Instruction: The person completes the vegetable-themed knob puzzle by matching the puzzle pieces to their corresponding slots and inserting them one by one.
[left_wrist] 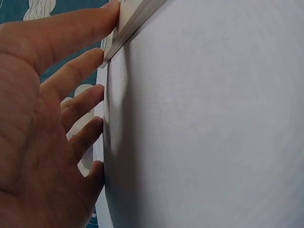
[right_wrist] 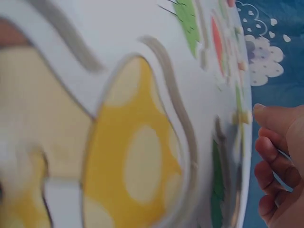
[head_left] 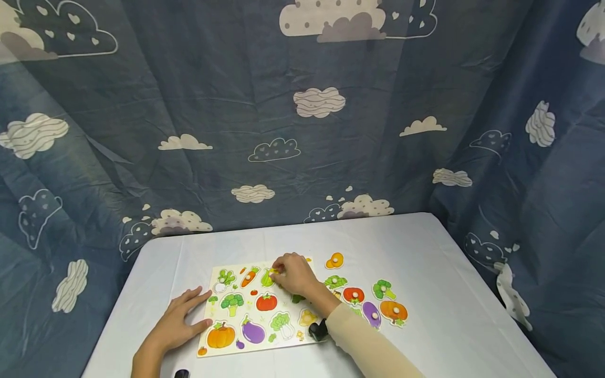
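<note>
We take the vegetable puzzle board (head_left: 257, 346) for wood: seen from the left wrist, its edge (left_wrist: 136, 23) looks pale, matt and layered like plywood, while its printed face looks smooth. The loose pumpkin piece (head_left: 389, 310) and eggplant piece (head_left: 370, 312) have similar printed faces; whether their knobs are wood or plastic, we cannot tell. We see a white tablecloth (head_left: 472, 325) of matt, lightly creased cloth. The cloud-print curtain (head_left: 236, 68) looks like wrinkled fabric, the beige sleeve (head_left: 373, 344) like matt cloth, the black wrist device (head_left: 317, 331) like glossy plastic.
</note>
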Demonstrator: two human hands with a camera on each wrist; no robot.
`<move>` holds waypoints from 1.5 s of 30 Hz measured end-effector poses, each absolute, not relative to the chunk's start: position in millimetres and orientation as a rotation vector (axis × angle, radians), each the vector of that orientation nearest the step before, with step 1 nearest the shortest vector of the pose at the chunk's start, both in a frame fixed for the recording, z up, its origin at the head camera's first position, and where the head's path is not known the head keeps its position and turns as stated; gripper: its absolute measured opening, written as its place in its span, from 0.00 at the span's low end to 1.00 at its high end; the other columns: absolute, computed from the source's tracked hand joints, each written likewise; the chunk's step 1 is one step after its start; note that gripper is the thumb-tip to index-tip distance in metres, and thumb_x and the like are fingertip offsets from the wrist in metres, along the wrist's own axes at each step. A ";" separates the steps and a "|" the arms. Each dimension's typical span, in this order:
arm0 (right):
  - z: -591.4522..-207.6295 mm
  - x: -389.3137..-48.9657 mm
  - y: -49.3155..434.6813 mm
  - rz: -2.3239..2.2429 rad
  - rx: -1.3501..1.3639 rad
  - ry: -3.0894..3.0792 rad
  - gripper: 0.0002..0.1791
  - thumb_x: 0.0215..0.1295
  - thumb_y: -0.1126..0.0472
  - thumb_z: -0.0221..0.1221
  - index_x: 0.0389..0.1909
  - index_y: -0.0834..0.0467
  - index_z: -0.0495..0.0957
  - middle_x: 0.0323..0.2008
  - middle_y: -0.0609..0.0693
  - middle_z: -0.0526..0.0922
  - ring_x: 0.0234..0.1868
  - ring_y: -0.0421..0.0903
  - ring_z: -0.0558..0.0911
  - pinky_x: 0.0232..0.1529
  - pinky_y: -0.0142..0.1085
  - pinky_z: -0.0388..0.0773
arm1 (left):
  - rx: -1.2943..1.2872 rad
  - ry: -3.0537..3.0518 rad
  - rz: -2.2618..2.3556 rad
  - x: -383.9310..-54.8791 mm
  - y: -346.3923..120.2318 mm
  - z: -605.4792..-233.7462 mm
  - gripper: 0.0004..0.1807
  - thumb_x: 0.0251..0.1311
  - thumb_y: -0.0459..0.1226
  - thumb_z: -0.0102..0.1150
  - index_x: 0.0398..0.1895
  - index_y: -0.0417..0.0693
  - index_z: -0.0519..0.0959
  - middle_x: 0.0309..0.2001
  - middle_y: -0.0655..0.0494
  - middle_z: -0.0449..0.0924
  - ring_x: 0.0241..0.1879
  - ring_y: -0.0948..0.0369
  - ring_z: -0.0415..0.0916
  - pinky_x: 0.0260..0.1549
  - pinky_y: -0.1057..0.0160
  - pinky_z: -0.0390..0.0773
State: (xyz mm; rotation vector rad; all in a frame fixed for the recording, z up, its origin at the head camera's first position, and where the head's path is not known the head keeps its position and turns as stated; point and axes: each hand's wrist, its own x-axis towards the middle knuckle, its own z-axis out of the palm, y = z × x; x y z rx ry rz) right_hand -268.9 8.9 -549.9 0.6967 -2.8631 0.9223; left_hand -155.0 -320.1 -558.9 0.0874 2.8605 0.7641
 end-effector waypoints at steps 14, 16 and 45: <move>-533.9 -273.7 43.9 0.967 0.639 -2.849 0.10 0.64 0.55 0.71 0.43 0.54 0.89 0.32 0.42 0.83 0.36 0.40 0.75 0.41 0.34 0.76 | 0.081 2.860 0.742 -154.3 -317.5 -554.5 0.43 0.55 0.58 0.71 0.75 0.59 0.71 0.79 0.45 0.60 0.79 0.37 0.51 0.68 0.22 0.59; -534.4 -274.6 49.6 0.970 0.633 -2.846 0.10 0.64 0.56 0.71 0.43 0.54 0.89 0.33 0.43 0.83 0.36 0.41 0.75 0.40 0.33 0.76 | 0.085 2.858 0.749 -154.1 -317.7 -554.6 0.43 0.55 0.58 0.71 0.75 0.59 0.71 0.79 0.45 0.60 0.79 0.37 0.51 0.68 0.22 0.59; -538.5 -278.3 142.1 0.948 0.348 -2.859 0.10 0.63 0.57 0.72 0.43 0.55 0.89 0.36 0.45 0.85 0.38 0.43 0.76 0.44 0.40 0.80 | 0.082 2.845 0.716 -155.6 -316.0 -552.6 0.44 0.56 0.59 0.70 0.75 0.59 0.70 0.80 0.44 0.60 0.78 0.36 0.51 0.67 0.22 0.59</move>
